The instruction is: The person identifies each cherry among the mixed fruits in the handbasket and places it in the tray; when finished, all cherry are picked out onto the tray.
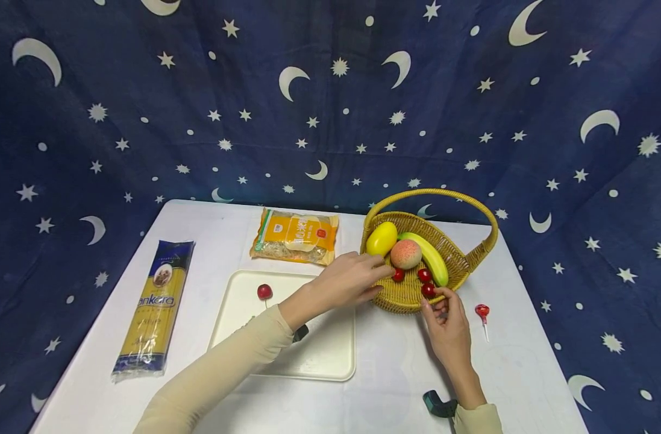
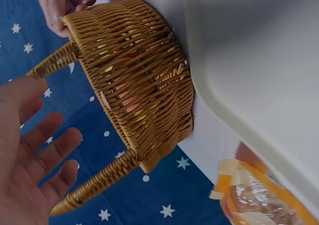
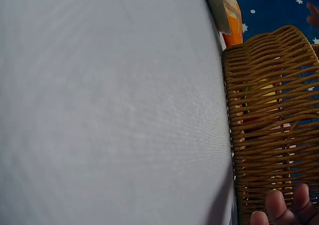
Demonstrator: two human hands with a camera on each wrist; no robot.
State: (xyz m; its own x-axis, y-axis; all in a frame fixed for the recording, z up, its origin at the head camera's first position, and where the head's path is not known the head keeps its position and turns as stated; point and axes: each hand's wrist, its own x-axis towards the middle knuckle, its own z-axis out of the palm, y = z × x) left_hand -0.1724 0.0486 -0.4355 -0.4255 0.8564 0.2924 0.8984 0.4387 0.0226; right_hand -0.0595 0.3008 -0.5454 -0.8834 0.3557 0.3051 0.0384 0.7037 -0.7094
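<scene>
A wicker basket holds a yellow mango-like fruit, a peach, a banana and several red cherries. My left hand reaches to the basket's left side, fingers loosely spread and holding nothing. In the left wrist view, those fingers overlap the basket handle. At the front right, my right hand grips the basket rim, with index finger and thumb beside the nearest cherry. Its fingertips show against the woven wall in the right wrist view.
Left of the basket lies a cream tray with one stemmed cherry, partly under my left arm. An orange food packet lies behind the tray. A spaghetti pack is far left; a red lollipop lies right of my right hand.
</scene>
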